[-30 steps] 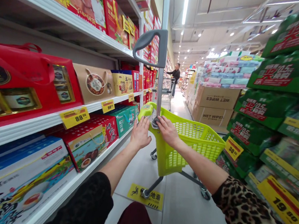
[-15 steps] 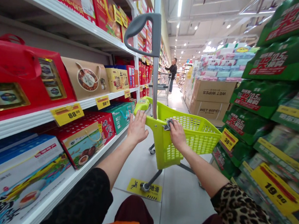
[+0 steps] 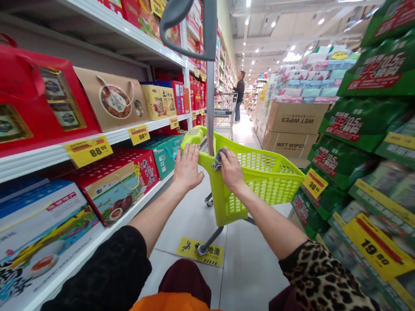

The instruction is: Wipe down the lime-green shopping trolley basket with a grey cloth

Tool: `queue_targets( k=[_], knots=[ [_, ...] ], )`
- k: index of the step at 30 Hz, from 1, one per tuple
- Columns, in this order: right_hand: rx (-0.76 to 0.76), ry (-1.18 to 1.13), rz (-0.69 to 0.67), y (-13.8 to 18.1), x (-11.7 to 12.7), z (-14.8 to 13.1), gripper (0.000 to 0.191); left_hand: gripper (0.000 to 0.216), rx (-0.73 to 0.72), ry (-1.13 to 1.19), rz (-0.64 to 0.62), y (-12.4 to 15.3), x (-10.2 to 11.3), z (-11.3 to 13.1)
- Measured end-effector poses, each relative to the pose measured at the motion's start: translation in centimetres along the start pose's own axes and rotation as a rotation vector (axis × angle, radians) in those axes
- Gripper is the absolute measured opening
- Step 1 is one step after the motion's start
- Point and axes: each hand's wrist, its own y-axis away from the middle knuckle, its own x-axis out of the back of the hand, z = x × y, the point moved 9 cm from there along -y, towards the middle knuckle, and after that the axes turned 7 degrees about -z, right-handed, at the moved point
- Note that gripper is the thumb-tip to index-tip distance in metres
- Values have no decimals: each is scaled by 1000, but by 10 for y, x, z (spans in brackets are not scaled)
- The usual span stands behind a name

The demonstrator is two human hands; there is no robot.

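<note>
A lime-green shopping cart basket [image 3: 274,183] stands in front of me on grey legs. My left hand [image 3: 188,167] lies on the left end of its near rim, fingers stretched out and holding nothing. In my right hand [image 3: 232,171] is a bunched grey cloth [image 3: 218,160], which I press against the near rim just right of the pole. The grey metal pole [image 3: 210,102] rises between my hands to a dark grey loop handle [image 3: 211,25]. Part of the cloth is hidden under my fingers.
Shelves with gift boxes [image 3: 118,97] run along the left. Green-wrapped drink packs [image 3: 363,123] are stacked close on the right, with wet wipes cartons [image 3: 294,117] beyond. A yellow floor sign [image 3: 217,253] lies under a wheel. Further down the aisle, a person [image 3: 239,93] stands by another cart [image 3: 224,111].
My right hand and the cloth have slid left along the rim, closer to the pole. The left hand stays at the rim. The view has shifted slightly.
</note>
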Motion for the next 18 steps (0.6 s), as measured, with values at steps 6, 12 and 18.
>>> queue_targets(
  k=[6, 12, 18],
  knots=[
    [25, 39, -8, 9, -6, -9, 43, 79, -26, -17, 17, 3, 0, 5],
    [19, 30, -13, 28, -8, 26, 44, 78, -28, -30, -24, 4, 1, 2],
    [-67, 41, 1, 33, 2, 48, 46, 78, -43, -16, -26, 7, 3, 3]
  ],
)
